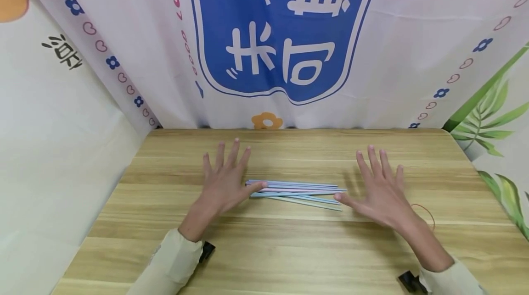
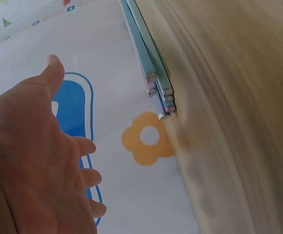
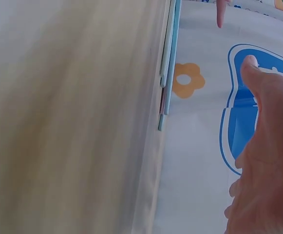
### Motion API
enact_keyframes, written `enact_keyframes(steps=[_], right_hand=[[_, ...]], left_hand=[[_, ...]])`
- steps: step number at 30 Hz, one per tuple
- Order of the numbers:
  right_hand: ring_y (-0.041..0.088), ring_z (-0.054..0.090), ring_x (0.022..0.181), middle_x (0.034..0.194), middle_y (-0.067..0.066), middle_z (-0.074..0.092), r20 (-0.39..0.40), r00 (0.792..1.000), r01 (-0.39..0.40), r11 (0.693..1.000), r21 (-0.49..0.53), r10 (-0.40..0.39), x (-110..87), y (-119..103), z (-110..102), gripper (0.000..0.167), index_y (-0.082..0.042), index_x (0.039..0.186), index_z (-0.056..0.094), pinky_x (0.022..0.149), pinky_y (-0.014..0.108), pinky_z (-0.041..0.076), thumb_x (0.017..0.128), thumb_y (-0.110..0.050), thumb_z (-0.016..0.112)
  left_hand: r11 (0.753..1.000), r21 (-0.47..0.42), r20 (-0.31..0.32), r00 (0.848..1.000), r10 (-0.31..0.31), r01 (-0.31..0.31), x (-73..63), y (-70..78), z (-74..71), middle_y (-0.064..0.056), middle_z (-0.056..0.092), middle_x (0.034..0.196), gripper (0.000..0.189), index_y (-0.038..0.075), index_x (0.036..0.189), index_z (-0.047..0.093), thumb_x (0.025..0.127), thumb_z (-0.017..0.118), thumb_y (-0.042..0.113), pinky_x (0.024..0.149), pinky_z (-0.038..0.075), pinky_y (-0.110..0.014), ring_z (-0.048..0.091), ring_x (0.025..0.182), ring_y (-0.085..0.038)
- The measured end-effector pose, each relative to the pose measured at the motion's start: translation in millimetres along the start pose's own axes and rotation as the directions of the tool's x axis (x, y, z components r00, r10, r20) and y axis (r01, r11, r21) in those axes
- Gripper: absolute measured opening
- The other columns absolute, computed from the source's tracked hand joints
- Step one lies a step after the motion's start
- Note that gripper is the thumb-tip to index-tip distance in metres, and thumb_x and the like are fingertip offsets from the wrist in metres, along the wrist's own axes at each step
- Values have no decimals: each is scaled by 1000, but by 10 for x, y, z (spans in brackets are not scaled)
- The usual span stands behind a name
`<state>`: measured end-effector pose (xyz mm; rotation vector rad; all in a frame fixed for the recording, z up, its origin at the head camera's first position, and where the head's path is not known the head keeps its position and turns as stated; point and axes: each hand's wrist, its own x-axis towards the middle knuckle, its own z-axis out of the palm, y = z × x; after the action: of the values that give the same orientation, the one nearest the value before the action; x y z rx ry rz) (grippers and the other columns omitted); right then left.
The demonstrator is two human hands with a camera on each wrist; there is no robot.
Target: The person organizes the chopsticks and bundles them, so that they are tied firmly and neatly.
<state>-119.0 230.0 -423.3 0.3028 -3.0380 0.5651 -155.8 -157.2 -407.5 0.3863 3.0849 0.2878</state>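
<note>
A loose bunch of thin pastel sticks (image 1: 297,188), blue, lilac and pale green, lies across the middle of the table, a few crossing the others at a slant. Above its left end my left hand (image 1: 225,182) is spread palm down, fingers straight, the thumb over the stick ends. My right hand (image 1: 382,192) is spread likewise just beyond the right end, its thumb tip near the sticks. Neither hand holds anything. In the left wrist view the sticks (image 2: 143,48) show rough, shiny ends; in the right wrist view the sticks (image 3: 169,63) end at uneven lengths.
A thin red loop (image 1: 432,221) lies on the wooden table (image 1: 289,249) beside my right wrist. Behind the table's back edge hangs a printed cloth (image 1: 413,56); another white cloth (image 1: 53,148) is at the left. Each sleeve has a black device near the cuff.
</note>
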Motion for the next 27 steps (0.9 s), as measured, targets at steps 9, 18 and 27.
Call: enact_keyframes(steps=[9,18,27], right_hand=[[47,-14,165,180,15,-14,68,996,49,998,29,-51,123,-110,31,123,-10,173,4,121,84,-2,91,-77,66],[43,-14,167,181,12,-13,111,974,177,967,186,-199,249,-118,132,124,-9,173,4,126,78,6,90,-66,76],[49,-3,166,182,15,-2,178,927,250,900,357,-329,356,-140,205,118,-8,173,7,125,78,12,93,-53,81]], left_hand=[[996,-44,33,996,81,-79,133,111,54,-7,-1,183,112,27,174,16,89,57,87,126,0,-78,-5,168,-44],[962,-199,105,973,208,-184,207,108,100,-8,-2,183,114,27,174,8,91,71,73,131,6,-71,-4,168,-40],[891,-396,160,939,305,-222,242,40,149,-8,9,183,113,27,174,9,92,76,66,132,17,-65,7,169,-38]])
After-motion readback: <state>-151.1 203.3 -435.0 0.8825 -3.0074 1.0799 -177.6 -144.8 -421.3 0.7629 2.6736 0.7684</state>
